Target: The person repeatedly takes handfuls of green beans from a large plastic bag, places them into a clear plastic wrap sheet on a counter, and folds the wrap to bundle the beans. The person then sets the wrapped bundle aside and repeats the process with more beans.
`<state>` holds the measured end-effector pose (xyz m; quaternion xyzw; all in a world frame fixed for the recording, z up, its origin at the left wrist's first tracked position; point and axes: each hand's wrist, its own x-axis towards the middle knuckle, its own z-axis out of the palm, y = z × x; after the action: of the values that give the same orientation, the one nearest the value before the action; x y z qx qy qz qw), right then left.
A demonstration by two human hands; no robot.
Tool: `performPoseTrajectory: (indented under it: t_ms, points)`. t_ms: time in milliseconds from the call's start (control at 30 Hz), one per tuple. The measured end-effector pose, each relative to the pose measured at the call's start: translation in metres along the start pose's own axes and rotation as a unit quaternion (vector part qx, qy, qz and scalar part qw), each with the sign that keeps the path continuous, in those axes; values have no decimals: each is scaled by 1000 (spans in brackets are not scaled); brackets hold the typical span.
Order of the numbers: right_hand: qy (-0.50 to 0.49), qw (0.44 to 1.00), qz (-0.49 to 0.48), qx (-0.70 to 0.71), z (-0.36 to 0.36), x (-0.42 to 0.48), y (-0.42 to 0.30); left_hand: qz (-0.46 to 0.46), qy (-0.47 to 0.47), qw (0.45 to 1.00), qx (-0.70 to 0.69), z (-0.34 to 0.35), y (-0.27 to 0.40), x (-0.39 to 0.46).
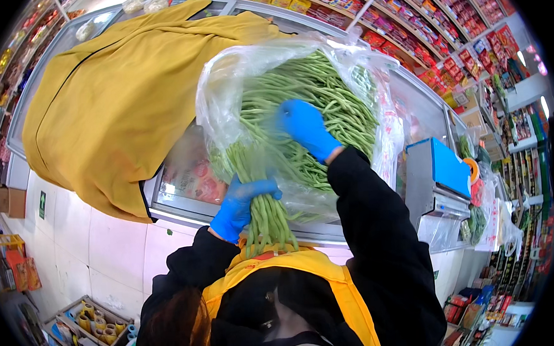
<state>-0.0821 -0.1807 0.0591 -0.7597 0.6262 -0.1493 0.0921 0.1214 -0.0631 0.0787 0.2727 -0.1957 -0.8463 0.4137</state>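
Both hands wear blue gloves. A thick bunch of long green beans is gripped in my left hand, its lower ends hanging down in front of the yellow apron. More long beans lie heaped in a large clear plastic bag, whose mouth is spread wide. Over the left part of this heap is my right hand, blurred at the fingers. Whether those fingers hold a bean cannot be made out. The bag rests on a glass-topped freezer chest.
A mustard-yellow cloth garment covers the freezer's left part. Right of the bag stands a bag-sealing or wrapping device with a blue top, beside a roll of orange tape. Snack shelves run behind. A divided box sits low at left.
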Motion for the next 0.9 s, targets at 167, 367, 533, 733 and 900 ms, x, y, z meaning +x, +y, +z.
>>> performPoseTrajectory:
  t_ms: [167, 367, 533, 733, 900]
  points:
    - [69, 888, 147, 430, -65, -54, -57, 66, 19, 998, 1, -11, -4, 8]
    - [83, 891, 107, 433, -35, -123, -107, 78, -27, 996, -20, -1, -7, 4]
    - [122, 955, -29, 267, -26, -130, -104, 76, -24, 995, -63, -7, -15, -5]
    - [-147, 951, -88, 256, -57, -123, -106, 11, 68, 979, -192, -20, -11, -24]
    - [-4, 994, -20, 111, -38, -55, -43, 131, 29, 990, 40, -45, -5, -30]
